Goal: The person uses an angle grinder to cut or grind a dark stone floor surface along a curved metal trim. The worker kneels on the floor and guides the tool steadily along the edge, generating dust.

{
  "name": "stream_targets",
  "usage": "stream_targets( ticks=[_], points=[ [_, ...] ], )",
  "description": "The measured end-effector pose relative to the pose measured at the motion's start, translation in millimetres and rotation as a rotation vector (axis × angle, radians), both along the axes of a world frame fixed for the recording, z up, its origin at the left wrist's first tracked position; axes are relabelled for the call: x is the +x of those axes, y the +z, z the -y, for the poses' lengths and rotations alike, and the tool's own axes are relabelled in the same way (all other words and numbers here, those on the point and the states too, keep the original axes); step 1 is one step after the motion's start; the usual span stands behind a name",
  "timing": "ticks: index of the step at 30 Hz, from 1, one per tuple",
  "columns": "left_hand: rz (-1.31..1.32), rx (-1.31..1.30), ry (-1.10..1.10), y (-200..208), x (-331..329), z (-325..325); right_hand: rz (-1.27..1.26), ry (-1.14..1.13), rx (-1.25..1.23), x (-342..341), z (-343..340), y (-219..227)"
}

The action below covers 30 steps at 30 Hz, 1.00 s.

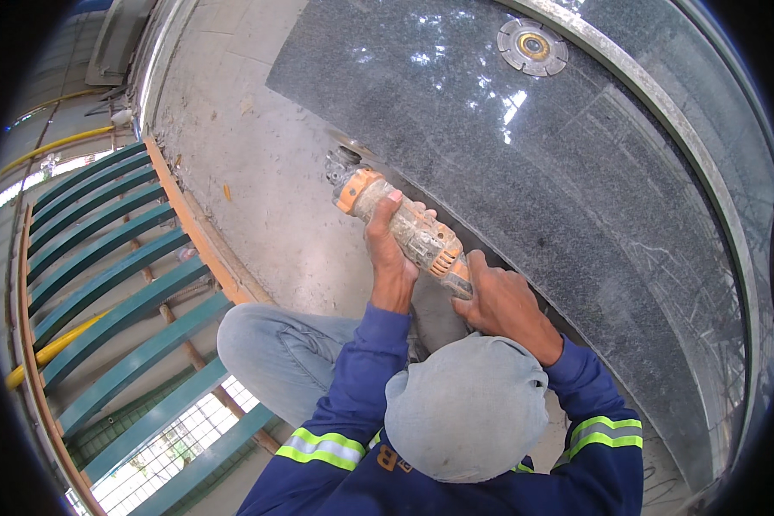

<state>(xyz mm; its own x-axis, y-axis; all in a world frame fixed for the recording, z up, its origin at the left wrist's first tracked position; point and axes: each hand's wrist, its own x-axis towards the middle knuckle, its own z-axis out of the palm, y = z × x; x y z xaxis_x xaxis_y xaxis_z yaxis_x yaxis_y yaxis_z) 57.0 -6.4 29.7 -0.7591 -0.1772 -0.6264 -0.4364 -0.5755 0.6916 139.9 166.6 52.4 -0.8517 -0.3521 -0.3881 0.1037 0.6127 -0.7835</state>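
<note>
Dusty concrete floor (258, 172) spreads from centre to ten o'clock, edged at nine o'clock by green railing bars (103, 258), while a large polished dark granite slab (559, 172) fills the two o'clock side with a loose cutting disc (532, 46) lying on it at one o'clock. At centre, against the slab's near edge, lies an orange-and-grey angle grinder (400, 228). The left hand (390, 249) has its fingers wrapped around the body, and the right hand (503, 301) has its fingers closed on the rear end.

Packages, signs, screens: none in view. Labels: one only, a round yellow label (533, 46) at the centre of a grey cutting disc (533, 46) lying flat on the dark stone slab (525, 181), upper right; print too small to tell.
</note>
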Motion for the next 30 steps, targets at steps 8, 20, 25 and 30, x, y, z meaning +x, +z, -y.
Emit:
stream_targets(
  ticks=[8, 20, 25, 30],
  points=[
    [0.016, -0.003, -0.028, -4.9, -2.6, 3.7, 0.071, -0.010, -0.005, -2.2, 3.5, -3.1],
    [0.005, -0.024, -0.010, -1.5, -0.6, 0.7, 0.008, -0.004, -0.016, -0.4, -0.1, 0.0],
    [0.013, -0.025, -0.013, -1.5, -1.3, 1.1, 0.008, -0.007, -0.008, -1.0, 0.5, 1.0],
    [0.022, -0.029, -0.014, 4.3, 0.9, -2.7, 0.023, 0.009, 0.003, -0.5, -3.2, 4.7]
  ],
)
